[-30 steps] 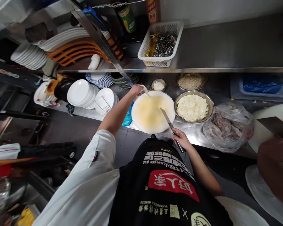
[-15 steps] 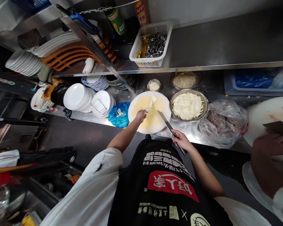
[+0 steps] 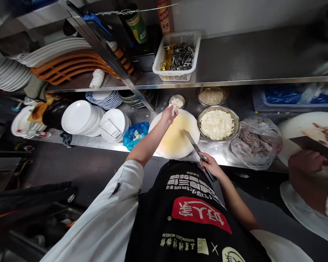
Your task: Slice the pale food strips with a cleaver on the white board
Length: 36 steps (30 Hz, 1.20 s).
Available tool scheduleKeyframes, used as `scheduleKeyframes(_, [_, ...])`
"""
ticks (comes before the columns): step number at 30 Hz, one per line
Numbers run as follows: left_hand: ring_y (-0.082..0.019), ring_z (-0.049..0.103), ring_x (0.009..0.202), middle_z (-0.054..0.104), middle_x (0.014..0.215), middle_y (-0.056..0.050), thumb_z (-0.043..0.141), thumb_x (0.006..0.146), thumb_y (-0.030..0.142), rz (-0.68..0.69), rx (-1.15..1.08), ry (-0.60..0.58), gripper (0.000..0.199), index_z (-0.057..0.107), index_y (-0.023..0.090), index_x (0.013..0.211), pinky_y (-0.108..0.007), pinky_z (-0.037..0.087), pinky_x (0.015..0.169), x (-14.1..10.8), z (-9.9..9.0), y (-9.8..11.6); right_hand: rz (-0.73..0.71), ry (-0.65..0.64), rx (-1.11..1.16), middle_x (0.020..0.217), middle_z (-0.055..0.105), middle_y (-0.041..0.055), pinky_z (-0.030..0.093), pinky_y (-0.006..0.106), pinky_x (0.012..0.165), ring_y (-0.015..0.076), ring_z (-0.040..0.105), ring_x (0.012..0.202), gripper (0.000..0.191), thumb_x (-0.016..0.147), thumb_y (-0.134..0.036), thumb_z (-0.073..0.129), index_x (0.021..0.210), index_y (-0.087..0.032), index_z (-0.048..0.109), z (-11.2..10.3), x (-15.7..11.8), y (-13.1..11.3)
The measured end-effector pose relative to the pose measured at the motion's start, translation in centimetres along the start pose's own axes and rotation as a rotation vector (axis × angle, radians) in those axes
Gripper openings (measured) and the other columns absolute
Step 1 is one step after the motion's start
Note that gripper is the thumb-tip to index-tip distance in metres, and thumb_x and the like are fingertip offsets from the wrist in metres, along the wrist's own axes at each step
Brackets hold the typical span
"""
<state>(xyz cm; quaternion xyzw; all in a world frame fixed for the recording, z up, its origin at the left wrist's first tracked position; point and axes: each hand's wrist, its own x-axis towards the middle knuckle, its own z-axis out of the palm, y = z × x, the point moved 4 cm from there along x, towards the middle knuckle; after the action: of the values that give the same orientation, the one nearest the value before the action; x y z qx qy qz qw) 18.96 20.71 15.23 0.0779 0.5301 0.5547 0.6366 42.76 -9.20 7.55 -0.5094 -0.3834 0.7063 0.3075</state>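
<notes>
My left hand (image 3: 168, 115) is closed on a pale, thin slice (image 3: 174, 106), its exact kind unclear. It is over the far edge of the round white cutting board (image 3: 177, 140), right at a small metal bowl (image 3: 183, 98) with white bits inside. My right hand (image 3: 210, 163) grips the handle of a kitchen knife (image 3: 191, 140), whose long blade slants over the board's right side. Just right of the board stands a larger metal bowl (image 3: 237, 125) full of pale cut slices (image 3: 217, 124).
Left of the board lie a blue plastic bag (image 3: 129, 140) and stacked white plates (image 3: 76, 116). To the right are a clear bag of brownish meat (image 3: 253, 142) and a co-worker's hand (image 3: 306, 160) with a cleaver. A metal shelf (image 3: 243, 54) overhangs the counter, carrying a white basket (image 3: 177, 74).
My left hand has moved away from me with the pale slice, from mid-board to the small bowl. My right hand and the knife have hardly moved.
</notes>
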Motion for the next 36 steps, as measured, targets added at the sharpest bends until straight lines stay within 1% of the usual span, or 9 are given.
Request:
scheduleKeyframes(4, [-0.007, 0.061, 0.061, 0.059, 0.091, -0.001, 0.065, 0.093, 0.015, -0.047, 0.015, -0.011, 0.023, 0.051, 0.021, 0.111, -0.022, 0.057, 0.064, -1.7, -2.6, -2.0, -0.010, 0.016, -0.017, 0.066, 0.056, -0.0059, 0.045, 0.026, 0.042, 0.0130, 0.052, 0.047, 0.063, 0.084, -0.038, 0.067, 0.141, -0.022, 0.048, 1.0, 0.1, -0.1])
scheduleKeyframes(10, [-0.008, 0.060, 0.062, 0.061, 0.086, -0.003, 0.063, 0.092, 0.016, -0.215, -0.053, 0.156, 0.018, 0.055, 0.018, 0.108, -0.020, 0.057, 0.060, -5.0, -11.6, -7.7, 0.037, 0.040, -0.063, 0.068, 0.056, -0.0063, 0.045, 0.025, 0.044, 0.0126, 0.053, 0.049, 0.066, 0.084, -0.039, 0.066, 0.144, -0.024, 0.043, 2.2, 0.7, 0.4])
scheduleKeyframes(13, [-0.007, 0.059, 0.062, 0.062, 0.087, -0.003, 0.064, 0.090, 0.017, -0.235, -0.046, 0.174, 0.018, 0.056, 0.019, 0.107, -0.018, 0.056, 0.059, -5.6, -14.8, -8.7, 0.063, 0.061, -0.116, 0.069, 0.056, -0.0062, 0.045, 0.025, 0.044, 0.0124, 0.053, 0.049, 0.069, 0.084, -0.039, 0.064, 0.147, -0.024, 0.039, 2.9, 1.3, 0.7])
scheduleKeyframes(16, [-0.006, 0.059, 0.063, 0.063, 0.094, -0.003, 0.064, 0.091, 0.018, -0.190, 0.032, 0.074, 0.018, 0.056, 0.020, 0.107, -0.019, 0.056, 0.062, -4.7, -15.5, -7.9, 0.069, 0.103, -0.140, 0.066, 0.054, -0.0072, 0.044, 0.025, 0.044, 0.0121, 0.051, 0.047, 0.071, 0.084, -0.040, 0.063, 0.148, -0.023, 0.039, 3.8, 1.9, 0.5])
scheduleKeyframes(21, [-0.007, 0.063, 0.071, 0.065, 0.101, -0.005, 0.058, 0.093, 0.019, -0.097, 0.089, -0.111, 0.018, 0.054, 0.019, 0.110, -0.025, 0.059, 0.077, -2.5, -13.6, -5.2, 0.056, 0.199, -0.125, 0.057, 0.051, -0.0099, 0.043, 0.025, 0.042, 0.0125, 0.046, 0.042, 0.074, 0.083, -0.042, 0.063, 0.149, -0.021, 0.039, 5.6, 3.1, -1.0])
scheduleKeyframes(24, [-0.009, 0.065, 0.072, 0.067, 0.101, -0.007, 0.057, 0.090, 0.014, -0.117, 0.129, -0.097, 0.021, 0.055, 0.018, 0.110, -0.028, 0.060, 0.079, -2.4, -14.0, -5.6, 0.095, 0.211, -0.201, 0.055, 0.051, -0.0103, 0.043, 0.025, 0.042, 0.0133, 0.048, 0.041, 0.081, 0.080, -0.038, 0.067, 0.152, -0.020, 0.036, 6.1, 3.9, -1.8])
scheduleKeyframes(26, [-0.010, 0.065, 0.072, 0.067, 0.096, -0.007, 0.056, 0.085, 0.008, -0.176, 0.181, -0.024, 0.022, 0.056, 0.017, 0.106, -0.028, 0.059, 0.078, -2.8, -15.5, -7.0, 0.147, 0.212, -0.276, 0.056, 0.053, -0.0094, 0.044, 0.025, 0.044, 0.0139, 0.052, 0.042, 0.081, 0.080, -0.033, 0.065, 0.153, -0.019, 0.035, 6.1, 4.4, -2.0])
scheduleKeyframes(30, [-0.014, 0.065, 0.073, 0.066, 0.093, -0.007, 0.056, 0.079, 0.006, -0.235, 0.437, 0.146, 0.024, 0.059, 0.016, 0.100, -0.030, 0.058, 0.074, -4.3, -20.4, -10.0, 0.247, 0.234, -0.410, 0.061, 0.061, -0.0049, 0.048, 0.025, 0.050, 0.0153, 0.059, 0.049, 0.077, 0.082, -0.025, 0.061, 0.154, -0.018, 0.036, 5.7, 4.7, -1.9])
scheduleKeyframes(36, [-0.024, 0.068, 0.091, 0.069, 0.091, -0.006, 0.064, 0.075, 0.012, 0.076, 1.217, -0.003, 0.037, 0.060, 0.021, 0.111, -0.036, 0.052, 0.086, -5.1, -24.7, -8.4, 0.299, 0.319, -0.628, 0.078, 0.070, 0.0045, 0.051, 0.030, 0.064, 0.0193, 0.065, 0.062, 0.065, 0.088, -0.025, 0.054, 0.152, -0.019, 0.044, 5.6, 4.7, -1.9])
